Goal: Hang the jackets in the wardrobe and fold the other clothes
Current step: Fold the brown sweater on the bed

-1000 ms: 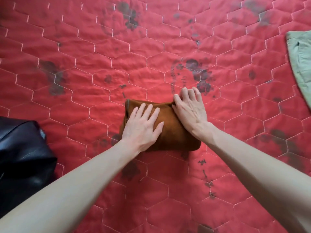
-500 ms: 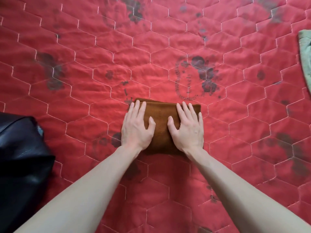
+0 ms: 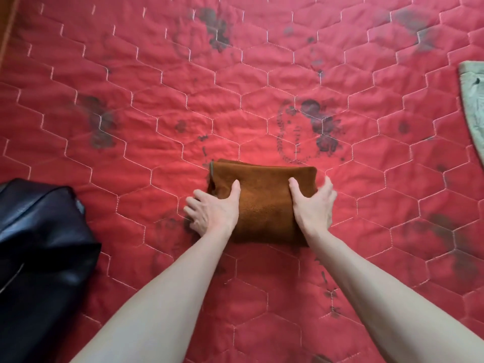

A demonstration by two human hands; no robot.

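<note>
A brown garment [image 3: 264,200], folded into a small thick rectangle, lies on the red quilted bedspread [image 3: 235,87] in the middle of the view. My left hand [image 3: 213,212] clasps its left end, thumb on top and fingers down the side. At the right end my right hand [image 3: 313,205] grips the same way, thumb on top, fingers curled round the edge. A black leather jacket [image 3: 39,244] lies crumpled at the left edge.
A pale green garment [image 3: 475,106] shows at the right edge of the bedspread. The quilt has hexagon stitching and dark printed patches. A strip of brown wood [image 3: 6,30] runs along the top left corner.
Both hands lay flat on top of the brown garment, pressing it. They have slid outwards to its two ends and now grip its sides.
</note>
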